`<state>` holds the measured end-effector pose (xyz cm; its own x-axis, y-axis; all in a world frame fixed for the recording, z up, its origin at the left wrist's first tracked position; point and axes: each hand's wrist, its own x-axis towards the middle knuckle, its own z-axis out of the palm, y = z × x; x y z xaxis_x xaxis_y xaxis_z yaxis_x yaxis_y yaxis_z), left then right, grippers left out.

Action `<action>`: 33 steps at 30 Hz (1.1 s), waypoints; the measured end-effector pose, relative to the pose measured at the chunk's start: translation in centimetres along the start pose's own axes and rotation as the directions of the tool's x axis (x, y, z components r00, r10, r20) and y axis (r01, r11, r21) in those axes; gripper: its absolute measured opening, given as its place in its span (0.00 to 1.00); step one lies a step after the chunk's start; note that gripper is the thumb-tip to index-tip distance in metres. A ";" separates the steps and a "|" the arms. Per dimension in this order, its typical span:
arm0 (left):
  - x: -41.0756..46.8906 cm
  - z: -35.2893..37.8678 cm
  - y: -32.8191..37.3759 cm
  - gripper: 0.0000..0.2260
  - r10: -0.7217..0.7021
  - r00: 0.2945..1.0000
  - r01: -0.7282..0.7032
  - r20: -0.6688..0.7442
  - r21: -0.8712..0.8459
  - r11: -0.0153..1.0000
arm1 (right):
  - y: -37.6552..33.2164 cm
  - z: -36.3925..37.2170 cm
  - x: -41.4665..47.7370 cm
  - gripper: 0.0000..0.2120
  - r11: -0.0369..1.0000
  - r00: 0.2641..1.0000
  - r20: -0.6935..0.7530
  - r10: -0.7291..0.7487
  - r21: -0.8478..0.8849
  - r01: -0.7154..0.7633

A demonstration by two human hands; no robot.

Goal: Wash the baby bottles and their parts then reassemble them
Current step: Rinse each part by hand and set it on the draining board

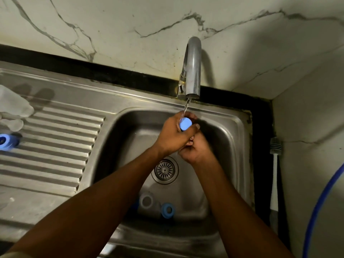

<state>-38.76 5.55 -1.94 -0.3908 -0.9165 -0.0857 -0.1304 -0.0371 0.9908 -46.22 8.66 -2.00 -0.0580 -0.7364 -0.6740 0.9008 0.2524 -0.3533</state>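
Over the sink, the left hand grips a blue cap under the running tap. The right hand touches it at 5 o'clock, fingers curled; whether it holds anything I cannot tell. A blue ring lies in the basin at 6 o'clock, and a second ring on the drainboard at 9 o'clock.

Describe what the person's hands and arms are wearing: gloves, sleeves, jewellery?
Left hand and right hand are bare: no gloves, no rings or watch visible. Both forearms are uncovered; a sliver of pale fabric, perhaps a sleeve, shows by the left elbow.
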 end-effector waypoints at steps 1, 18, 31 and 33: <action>0.1 0.1 0.1 0.06 0.018 0.999 -0.017 -0.044 0.017 1.000 | -0.2 0.2 0.2 0.13 1.000 1.000 -0.002 0.022 0.019 -0.022; 1.0 -1.3 0.6 0.20 -0.607 0.775 0.469 0.175 -0.804 0.367 | -1.4 0.7 -0.5 0.19 -0.525 0.789 0.514 -0.337 -0.798 0.296; 0.5 -2.1 0.1 0.16 -0.759 0.644 0.679 0.096 -0.529 0.509 | 2.7 -3.4 -0.5 0.09 -0.266 0.573 0.608 -0.549 -0.777 0.570; -0.3 -2.0 -0.8 0.21 -0.778 0.626 0.724 0.051 -0.408 0.556 | 2.9 -4.0 0.1 0.10 -0.274 0.568 0.588 -0.576 -0.794 0.543</action>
<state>-36.70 5.02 -2.45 -0.1899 -0.5249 -0.8297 0.0161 -0.8467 0.5319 -45.34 11.85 -5.69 -0.2986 -0.9328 0.2017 -0.6200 0.0289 -0.7840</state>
